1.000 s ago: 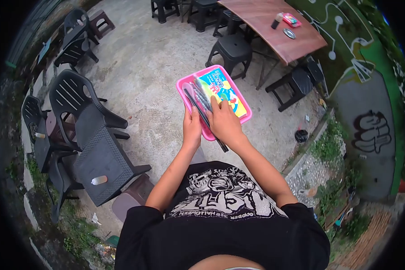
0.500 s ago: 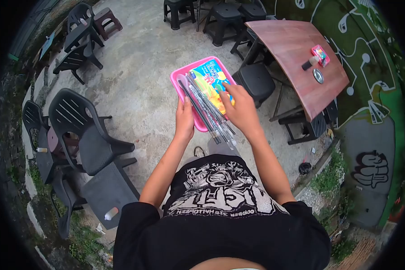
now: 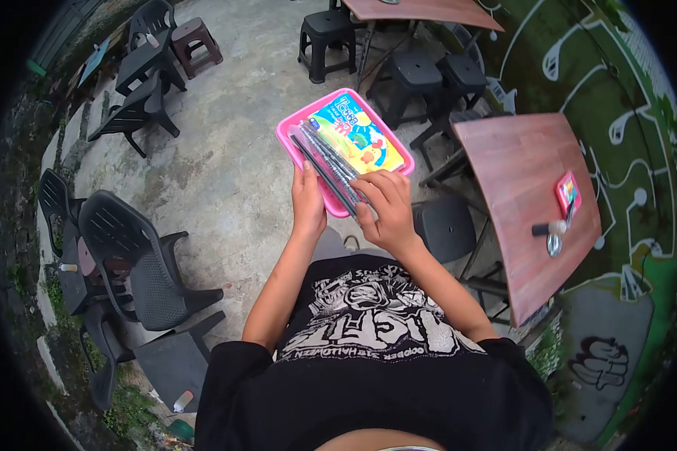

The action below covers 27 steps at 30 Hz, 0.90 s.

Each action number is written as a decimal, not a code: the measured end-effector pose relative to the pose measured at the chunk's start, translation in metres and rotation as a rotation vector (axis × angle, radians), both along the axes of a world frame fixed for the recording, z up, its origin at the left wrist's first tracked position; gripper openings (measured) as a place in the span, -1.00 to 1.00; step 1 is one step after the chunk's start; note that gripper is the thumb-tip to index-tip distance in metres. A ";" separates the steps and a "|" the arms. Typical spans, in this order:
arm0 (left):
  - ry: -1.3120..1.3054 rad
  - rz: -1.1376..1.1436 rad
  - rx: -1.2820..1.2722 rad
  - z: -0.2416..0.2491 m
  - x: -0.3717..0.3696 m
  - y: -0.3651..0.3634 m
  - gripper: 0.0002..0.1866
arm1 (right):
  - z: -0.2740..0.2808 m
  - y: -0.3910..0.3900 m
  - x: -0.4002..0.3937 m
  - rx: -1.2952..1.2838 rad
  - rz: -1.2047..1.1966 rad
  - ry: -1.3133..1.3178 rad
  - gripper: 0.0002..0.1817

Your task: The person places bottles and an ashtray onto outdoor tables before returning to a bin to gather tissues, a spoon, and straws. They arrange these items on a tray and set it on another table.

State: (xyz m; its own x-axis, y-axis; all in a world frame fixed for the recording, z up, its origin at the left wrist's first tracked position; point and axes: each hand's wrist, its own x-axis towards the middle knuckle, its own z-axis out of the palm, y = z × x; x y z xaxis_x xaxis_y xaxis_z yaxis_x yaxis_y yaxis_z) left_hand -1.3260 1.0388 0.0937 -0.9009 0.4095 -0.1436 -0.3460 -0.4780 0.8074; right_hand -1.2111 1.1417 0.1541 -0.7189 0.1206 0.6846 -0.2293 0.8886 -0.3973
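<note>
My left hand (image 3: 307, 203) grips the left side of a pink plastic tray (image 3: 403, 155), its thumb over the rim and the other fingers hidden underneath. In the tray lies a colourful tissue pack (image 3: 365, 137) with a blue and yellow cover. Beside it, several thin dark sticks in clear wrappers, which look like straws (image 3: 325, 161), lie slanted along the tray's left side. Closed around their near ends is my right hand (image 3: 387, 209), at the tray's lower right edge.
At right stands a wooden table (image 3: 519, 195) holding another pink tray (image 3: 568, 192), a dark bottle (image 3: 545, 229) and a shiny metal ashtray (image 3: 554, 244). Black stools (image 3: 414, 75) stand ahead. Plastic chairs (image 3: 132, 252) and a low dark table (image 3: 173, 368) are at left. Concrete floor (image 3: 241, 98) lies between.
My right hand has come down from over the tissue pack onto the near ends of the straws, which stick out less past the tray. The view has shifted, showing more of the far tables.
</note>
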 end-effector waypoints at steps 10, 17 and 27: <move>0.025 0.041 -0.028 -0.011 -0.241 0.095 -0.56 | -0.009 0.110 -0.237 -0.079 0.137 -0.123 -0.72; 0.035 -0.081 -0.042 -0.017 -0.432 0.159 -0.56 | -0.020 0.186 -0.400 -0.217 -0.195 -0.044 -0.67; -0.003 -0.485 -0.101 -0.015 -0.604 0.299 -0.55 | -0.054 0.354 -0.519 -1.237 -0.148 -0.495 -0.62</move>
